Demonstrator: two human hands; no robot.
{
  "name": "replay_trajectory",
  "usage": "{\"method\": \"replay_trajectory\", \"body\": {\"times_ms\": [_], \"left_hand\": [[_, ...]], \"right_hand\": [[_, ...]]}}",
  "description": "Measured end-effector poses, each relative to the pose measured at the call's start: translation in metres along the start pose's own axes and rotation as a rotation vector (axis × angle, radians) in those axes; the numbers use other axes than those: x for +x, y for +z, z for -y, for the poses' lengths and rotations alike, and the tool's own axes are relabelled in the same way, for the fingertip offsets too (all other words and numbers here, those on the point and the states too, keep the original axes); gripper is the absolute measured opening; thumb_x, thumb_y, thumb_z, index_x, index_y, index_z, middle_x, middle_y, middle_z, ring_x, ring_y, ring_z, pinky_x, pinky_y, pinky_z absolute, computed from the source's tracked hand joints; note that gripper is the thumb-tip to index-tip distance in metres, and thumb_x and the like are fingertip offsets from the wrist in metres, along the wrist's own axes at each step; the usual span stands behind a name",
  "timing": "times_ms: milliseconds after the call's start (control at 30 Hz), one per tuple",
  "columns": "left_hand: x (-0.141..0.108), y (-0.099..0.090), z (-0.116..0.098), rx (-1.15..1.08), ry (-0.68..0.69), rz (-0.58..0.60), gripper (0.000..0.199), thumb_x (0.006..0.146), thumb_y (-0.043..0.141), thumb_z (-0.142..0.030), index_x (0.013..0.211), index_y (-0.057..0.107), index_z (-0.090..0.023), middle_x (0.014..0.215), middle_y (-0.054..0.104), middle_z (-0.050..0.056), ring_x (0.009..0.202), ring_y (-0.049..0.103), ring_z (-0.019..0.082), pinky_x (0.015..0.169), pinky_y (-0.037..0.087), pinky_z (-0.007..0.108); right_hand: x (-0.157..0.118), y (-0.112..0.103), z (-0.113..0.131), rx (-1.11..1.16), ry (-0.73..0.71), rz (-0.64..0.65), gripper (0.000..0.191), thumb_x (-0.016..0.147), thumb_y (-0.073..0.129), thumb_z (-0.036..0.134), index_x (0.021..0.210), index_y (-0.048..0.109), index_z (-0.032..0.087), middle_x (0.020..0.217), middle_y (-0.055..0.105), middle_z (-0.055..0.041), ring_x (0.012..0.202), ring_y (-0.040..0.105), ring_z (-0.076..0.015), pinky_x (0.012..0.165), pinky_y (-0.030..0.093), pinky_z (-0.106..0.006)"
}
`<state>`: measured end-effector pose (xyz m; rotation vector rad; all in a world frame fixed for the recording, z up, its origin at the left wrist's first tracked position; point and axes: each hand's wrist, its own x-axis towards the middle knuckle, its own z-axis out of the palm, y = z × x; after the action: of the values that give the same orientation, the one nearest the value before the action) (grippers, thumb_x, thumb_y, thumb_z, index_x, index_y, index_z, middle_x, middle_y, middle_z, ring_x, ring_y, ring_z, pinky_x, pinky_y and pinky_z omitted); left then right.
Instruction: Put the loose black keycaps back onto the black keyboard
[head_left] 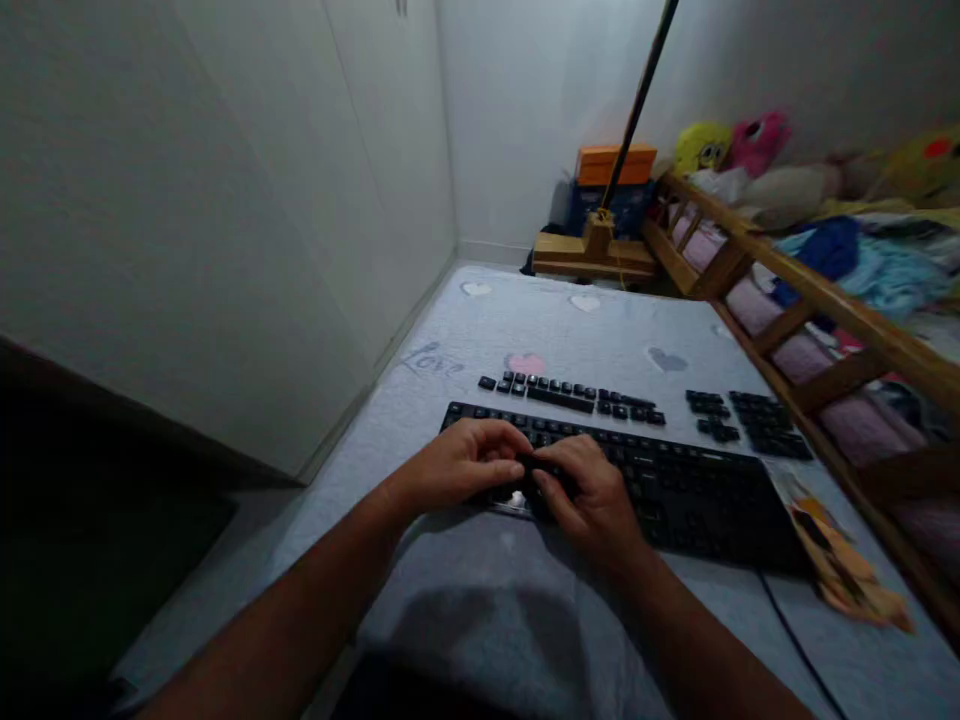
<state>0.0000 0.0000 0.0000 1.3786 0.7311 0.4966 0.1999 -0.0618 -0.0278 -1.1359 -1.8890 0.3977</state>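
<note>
A black keyboard [705, 500] lies across the cloth-covered surface, with some keycaps off its lower left part. Over that part, my left hand [469, 458] and my right hand [589, 488] meet at the fingertips. Both hands have their fingers closed around something small and dark between them, too hidden to name. Behind the keyboard, loose black keycaps [559, 399] lie in rows. More loose keycaps [769, 423] sit in groups at the back right.
An orange cloth [855, 570] with a dark tool [829, 550] on it lies right of the keyboard. A cable [799, 645] runs toward the front. A wooden rail [832, 280] borders the right side; a white cabinet [300, 200] stands left. A wooden stand [596, 245] is behind.
</note>
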Motion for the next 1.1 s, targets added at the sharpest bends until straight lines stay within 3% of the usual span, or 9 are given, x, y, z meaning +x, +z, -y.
{"method": "replay_trajectory", "body": {"times_ms": [267,867,1100], "left_hand": [[0.001,0.001,0.013,-0.035,0.019,-0.063,0.031,0.075,0.075,-0.028,0.101,0.069,-0.012,0.065,0.053,-0.006,0.055,0.043,0.006,0.050,0.030,0.019],[0.002,0.003,0.017,-0.032,0.007,-0.074,0.032,0.073,0.076,-0.028,0.099,0.071,-0.011,0.063,0.055,-0.005,0.054,0.044,0.006,0.050,0.033,0.019],[0.001,0.005,0.018,0.089,0.059,-0.086,0.029,0.074,0.074,-0.028,0.099,0.073,-0.013,0.065,0.056,-0.004,0.057,0.046,0.007,0.052,0.035,0.020]], "right_hand": [[0.001,-0.001,0.000,0.011,-0.004,0.005,0.018,0.096,0.050,0.015,0.099,0.066,0.020,0.084,0.067,-0.0049,0.084,0.058,-0.0201,0.075,0.046,-0.037],[0.000,-0.001,-0.001,-0.025,0.002,0.025,0.011,0.091,0.056,0.016,0.093,0.065,0.019,0.079,0.066,-0.0040,0.078,0.057,-0.0196,0.073,0.043,-0.037],[0.001,-0.001,0.001,-0.020,0.035,0.042,0.011,0.089,0.056,0.015,0.089,0.066,0.019,0.076,0.064,-0.0035,0.077,0.055,-0.0197,0.072,0.041,-0.036]]}}
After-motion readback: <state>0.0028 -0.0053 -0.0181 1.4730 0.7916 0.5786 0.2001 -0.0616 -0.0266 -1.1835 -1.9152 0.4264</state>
